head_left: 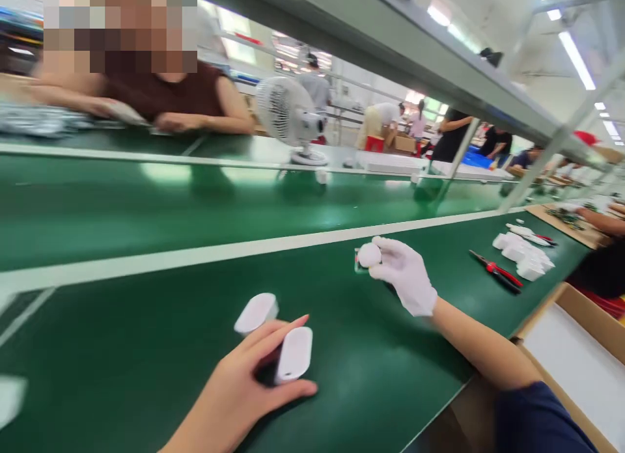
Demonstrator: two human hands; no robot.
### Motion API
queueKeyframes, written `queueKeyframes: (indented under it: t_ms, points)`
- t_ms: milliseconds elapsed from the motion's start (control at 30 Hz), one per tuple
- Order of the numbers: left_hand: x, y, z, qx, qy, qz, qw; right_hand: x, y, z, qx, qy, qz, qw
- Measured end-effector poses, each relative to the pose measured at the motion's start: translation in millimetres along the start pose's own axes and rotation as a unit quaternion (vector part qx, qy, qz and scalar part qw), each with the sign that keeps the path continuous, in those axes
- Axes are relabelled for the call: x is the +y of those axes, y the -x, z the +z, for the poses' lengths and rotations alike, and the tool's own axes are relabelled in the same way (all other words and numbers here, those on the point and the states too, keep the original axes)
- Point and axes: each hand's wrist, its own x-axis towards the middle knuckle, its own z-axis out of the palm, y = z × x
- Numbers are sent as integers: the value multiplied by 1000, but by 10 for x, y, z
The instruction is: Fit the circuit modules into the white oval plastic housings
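Note:
My bare left hand (244, 381) rests low on the green bench and grips a white plastic housing (294, 354) between thumb and fingers. A second white housing (256, 312) lies on the mat just beyond it, touching my fingertips. My right hand (405, 274), in a white glove, reaches out to the right and holds a small white rounded part (369, 255) near the white stripe of the bench.
Red-handled pliers (497, 271) and a heap of white parts (525, 252) lie further right. A cardboard box (579, 349) stands at the right edge. A white desk fan (291, 118) sits beyond the green conveyor belt (146, 199); a person works opposite, others behind.

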Motion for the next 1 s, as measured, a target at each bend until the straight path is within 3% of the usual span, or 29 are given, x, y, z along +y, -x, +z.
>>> queueKeyframes:
  t_ms: [100, 233, 500, 667, 800, 900, 1000]
  points:
    - [95, -13, 34, 25, -6, 15, 1000, 71, 345, 211, -129, 4, 27, 991]
    - [107, -9, 44, 33, -3, 46, 998, 244, 566, 246, -198, 72, -14, 977]
    - [74, -2, 49, 24, -3, 75, 997, 283, 584, 230, -213, 126, -98, 964]
    - [138, 30, 46, -33, 14, 65, 997, 286, 609, 256, -229, 142, -133, 954]
    - [104, 27, 45, -64, 91, -7, 994, 280, 547, 220, -220, 96, -76, 968]
    - [72, -23, 22, -107, 216, -105, 965, 218, 481, 179, -230, 88, -26, 969]
    - [102, -65, -27, -142, 255, -129, 948, 156, 437, 143, -259, 102, -24, 960]
